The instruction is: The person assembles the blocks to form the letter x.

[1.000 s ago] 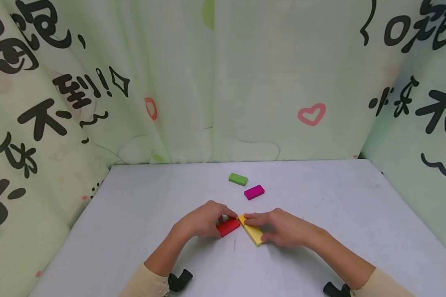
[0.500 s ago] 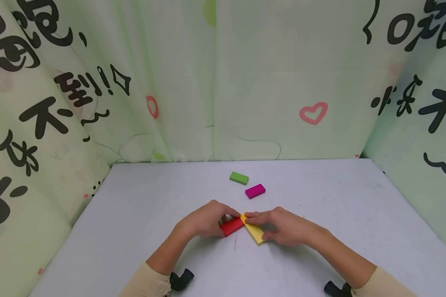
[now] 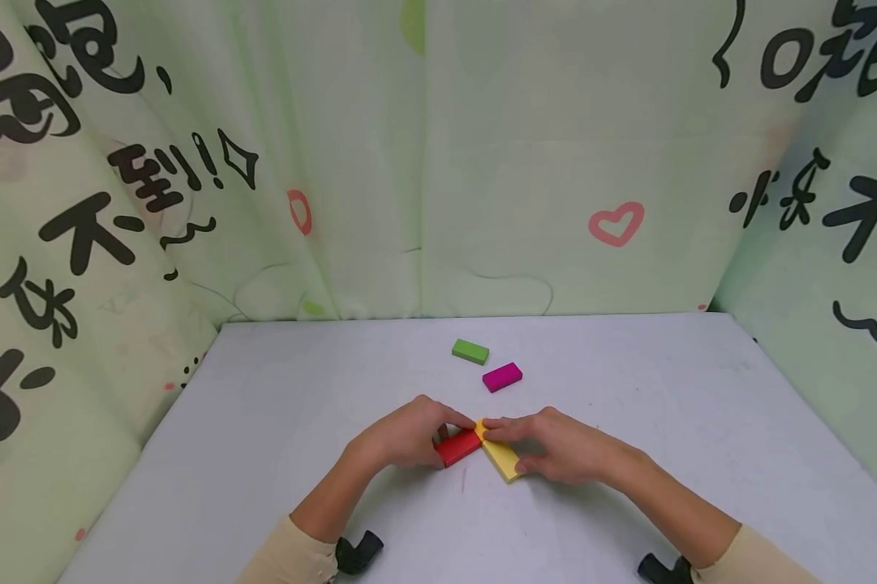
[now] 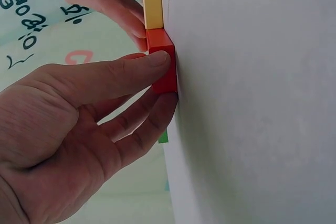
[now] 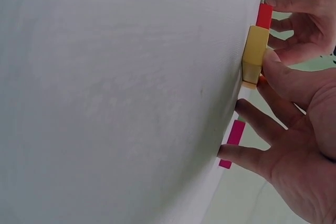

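Slid rightward, the red block (image 3: 458,448) meets the yellow block (image 3: 501,461), hands (image 3: 406,434) (image 3: 556,446) pinching each, on a white table (image 3: 299,381) before printed curtains (image 3: 511,170).

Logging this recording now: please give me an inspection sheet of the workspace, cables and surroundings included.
Surface: white tabletop, a faint mark on it.
Job's things: red block and yellow block, seemingly touching; orange patch at the latter's far end, possibly another piece.
Clutter: green block and magenta block, lying apart farther back.
Hands: left hand pinches the red block; right hand holds the yellow block.
Cables: nothing seen.
Surroundings: pale green curtains with black lettering.
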`<state>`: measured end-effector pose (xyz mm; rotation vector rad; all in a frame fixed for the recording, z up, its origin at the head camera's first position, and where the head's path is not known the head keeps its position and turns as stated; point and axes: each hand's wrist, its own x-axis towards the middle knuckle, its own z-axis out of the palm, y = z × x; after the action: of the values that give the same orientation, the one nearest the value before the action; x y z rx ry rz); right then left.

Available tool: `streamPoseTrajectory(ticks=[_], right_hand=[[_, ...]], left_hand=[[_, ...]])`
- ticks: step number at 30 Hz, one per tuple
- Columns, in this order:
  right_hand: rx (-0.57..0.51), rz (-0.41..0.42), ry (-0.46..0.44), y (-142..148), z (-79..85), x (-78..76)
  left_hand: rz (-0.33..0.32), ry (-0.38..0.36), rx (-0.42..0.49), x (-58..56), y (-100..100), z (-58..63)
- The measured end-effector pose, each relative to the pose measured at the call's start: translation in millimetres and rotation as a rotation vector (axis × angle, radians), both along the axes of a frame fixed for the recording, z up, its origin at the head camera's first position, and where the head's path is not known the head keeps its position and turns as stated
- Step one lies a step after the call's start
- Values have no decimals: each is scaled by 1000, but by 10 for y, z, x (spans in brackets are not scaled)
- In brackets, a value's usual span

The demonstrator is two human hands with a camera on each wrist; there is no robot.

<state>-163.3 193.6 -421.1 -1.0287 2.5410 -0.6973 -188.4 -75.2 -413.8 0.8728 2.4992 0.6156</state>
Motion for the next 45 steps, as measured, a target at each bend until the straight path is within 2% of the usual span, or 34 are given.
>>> streamPoseTrajectory(ticks=[18, 36, 45], right_hand=[[1, 1, -9, -5, 9, -1], [27, 10, -3, -10, 30, -36], [42, 9, -27, -3, 37, -89]], left_hand=[[4, 19, -44, 18, 33, 5], [-2, 20, -7, -15, 12, -43], [-4, 29, 5, 11, 28, -31]])
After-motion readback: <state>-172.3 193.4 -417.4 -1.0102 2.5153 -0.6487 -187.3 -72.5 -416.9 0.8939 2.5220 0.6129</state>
